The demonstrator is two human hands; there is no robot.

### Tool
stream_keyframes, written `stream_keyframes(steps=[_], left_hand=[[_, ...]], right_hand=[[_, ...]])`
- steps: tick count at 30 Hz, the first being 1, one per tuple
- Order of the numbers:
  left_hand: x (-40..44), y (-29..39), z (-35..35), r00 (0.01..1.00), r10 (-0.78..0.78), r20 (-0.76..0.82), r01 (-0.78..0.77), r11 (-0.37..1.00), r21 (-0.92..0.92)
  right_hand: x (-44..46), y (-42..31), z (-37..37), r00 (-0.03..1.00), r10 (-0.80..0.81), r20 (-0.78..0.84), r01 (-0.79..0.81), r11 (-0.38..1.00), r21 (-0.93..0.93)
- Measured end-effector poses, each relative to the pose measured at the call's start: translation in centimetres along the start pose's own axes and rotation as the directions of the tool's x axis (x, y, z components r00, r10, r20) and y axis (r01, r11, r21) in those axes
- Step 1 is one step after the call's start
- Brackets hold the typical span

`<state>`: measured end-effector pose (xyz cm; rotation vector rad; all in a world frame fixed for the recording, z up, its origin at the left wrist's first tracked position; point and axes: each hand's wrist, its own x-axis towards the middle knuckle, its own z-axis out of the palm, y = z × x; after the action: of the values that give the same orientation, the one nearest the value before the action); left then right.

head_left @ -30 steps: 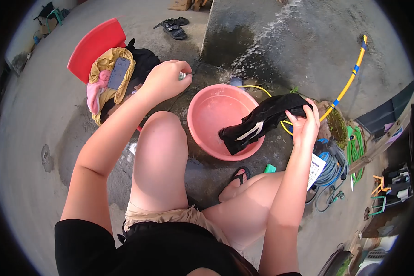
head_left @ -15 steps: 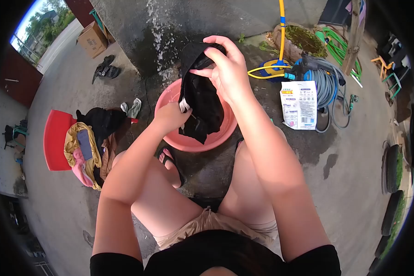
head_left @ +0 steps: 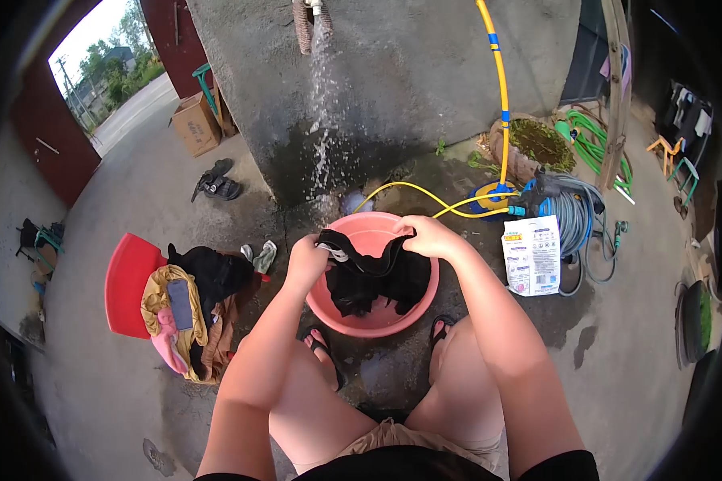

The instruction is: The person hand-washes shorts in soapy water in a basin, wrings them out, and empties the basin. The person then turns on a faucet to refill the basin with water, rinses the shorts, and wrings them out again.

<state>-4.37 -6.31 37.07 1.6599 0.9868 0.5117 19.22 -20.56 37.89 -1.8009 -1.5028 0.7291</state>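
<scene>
My left hand (head_left: 308, 256) and right hand (head_left: 427, 238) pinch the cloth (head_left: 375, 282) — apart, so it hangs spread over the tub (head_left: 369, 327).

Head view, facing forward, down (wide)

Black garment (head_left: 377, 282), bunched, upper edge sagging, hanging over pink basin (head_left: 372, 324)
</scene>
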Motion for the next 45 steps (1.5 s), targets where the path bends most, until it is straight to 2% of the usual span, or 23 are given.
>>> stream_keyframes(steps=[2, 3, 4, 6, 9, 10, 15, 20, 22, 24, 26, 27, 28, 29, 30, 31, 32, 33, 36, 38, 40, 42, 45], left_hand=[[-1.1, 0.9, 0.4, 0.993, 0.036, -0.116, -0.027, 0.996, 0.082], [-0.3, 0.0, 0.4, 0.988, 0.103, -0.118, -0.073, 0.968, 0.240], [-0.6, 0.2, 0.4, 0.976, 0.191, -0.101, -0.157, 0.948, 0.276], [-1.9, 1.4, 0.6, 0.961, 0.270, -0.065, -0.212, 0.865, 0.454], [-3.0, 2.8, 0.9, 0.960, 0.270, -0.072, -0.195, 0.833, 0.518], [-2.5, 1.7, 1.1, 0.928, 0.363, -0.084, -0.276, 0.820, 0.502], [-5.3, 4.7, 0.5, 0.973, 0.221, -0.064, -0.172, 0.882, 0.438], [-6.4, 5.0, -0.2, 0.976, 0.211, 0.044, -0.213, 0.906, 0.365], [-6.4, 4.4, -0.5, 0.971, 0.228, 0.068, -0.238, 0.911, 0.338], [-6.3, 4.4, -0.8, 0.979, 0.180, 0.097, -0.203, 0.922, 0.330], [-6.2, 4.2, -1.1, 0.972, 0.219, 0.089, -0.237, 0.912, 0.335], [-6.1, 4.1, -1.1, 0.969, 0.231, 0.092, -0.248, 0.916, 0.315], [-6.1, 3.8, -1.0, 0.961, 0.262, 0.084, -0.275, 0.909, 0.313], [-6.2, 4.0, -1.1, 0.963, 0.257, 0.085, -0.270, 0.913, 0.306], [-6.2, 3.9, -0.8, 0.962, 0.263, 0.068, -0.271, 0.910, 0.314], [-6.0, 3.7, -0.6, 0.961, 0.271, 0.051, -0.273, 0.912, 0.305], [-5.9, 3.4, -0.3, 0.959, 0.280, 0.033, -0.277, 0.914, 0.295], [-5.8, 3.3, -0.2, 0.959, 0.284, 0.016, -0.277, 0.916, 0.289], [-5.4, 3.1, -0.1, 0.958, 0.284, -0.022, -0.267, 0.920, 0.286], [-4.9, 3.1, 0.1, 0.965, 0.260, -0.034, -0.240, 0.926, 0.290], [-4.3, 2.9, 0.1, 0.961, 0.267, -0.070, -0.240, 0.934, 0.265], [-3.2, 2.4, 0.6, 0.945, 0.297, -0.138, -0.259, 0.935, 0.241], [-2.2, 3.2, 0.8, 0.941, 0.262, -0.214, -0.219, 0.953, 0.208]], right_hand=[[0.7, -1.0, -0.2, 0.997, 0.075, 0.027, -0.067, 0.972, -0.225], [1.5, -1.9, -0.8, 0.996, 0.077, -0.034, -0.083, 0.973, -0.215], [2.4, -3.7, -1.8, 0.997, 0.061, -0.051, -0.069, 0.983, -0.170], [5.7, -5.9, -4.3, 0.979, -0.059, -0.197, 0.015, 0.977, -0.214], [11.8, -10.7, -9.2, 0.903, -0.198, -0.381, 0.065, 0.940, -0.335], [13.9, -12.4, -10.9, 0.868, -0.242, -0.435, 0.076, 0.928, -0.365], [24.4, -19.4, -18.7, 0.653, -0.459, -0.602, 0.071, 0.829, -0.555], [32.9, -24.2, -23.9, 0.453, -0.599, -0.661, -0.048, 0.724, -0.688], [35.8, -25.6, -26.6, 0.690, -0.417, -0.592, -0.169, 0.703, -0.691], [36.9, -26.2, -27.5, 0.661, -0.435, -0.611, -0.167, 0.709, -0.686], [37.9, -27.0, -29.7, 0.655, -0.529, -0.539, -0.298, 0.475, -0.828], [35.3, -28.3, -27.2, 0.607, -0.577, -0.547, -0.237, 0.526, -0.817], [38.2, -27.4, -30.7, 0.724, -0.473, -0.502, -0.229, 0.521, -0.822], [40.1, -25.9, -32.8, 0.680, -0.563, -0.470, -0.204, 0.471, -0.858], [33.0, -29.3, -24.2, 0.558, -0.648, -0.518, -0.165, 0.525, -0.835], [33.2, -29.0, -24.8, 0.567, -0.633, -0.527, -0.204, 0.513, -0.834], [33.1, -28.4, -25.2, 0.591, -0.673, -0.446, -0.161, 0.443, -0.882], [32.3, -28.3, -24.3, 0.575, -0.673, -0.465, -0.134, 0.483, -0.865], [39.2, -21.2, -32.7, 0.762, -0.489, -0.425, 0.050, 0.698, -0.714], [33.7, -19.4, -25.0, 0.718, -0.555, -0.419, 0.178, 0.729, -0.661], [27.2, -16.5, -18.1, 0.803, -0.505, -0.318, 0.258, 0.775, -0.577], [20.1, -13.9, -11.8, 0.918, -0.350, -0.188, 0.228, 0.851, -0.473], [12.5, -8.2, -7.0, 0.993, -0.116, -0.024, 0.104, 0.951, -0.290]])
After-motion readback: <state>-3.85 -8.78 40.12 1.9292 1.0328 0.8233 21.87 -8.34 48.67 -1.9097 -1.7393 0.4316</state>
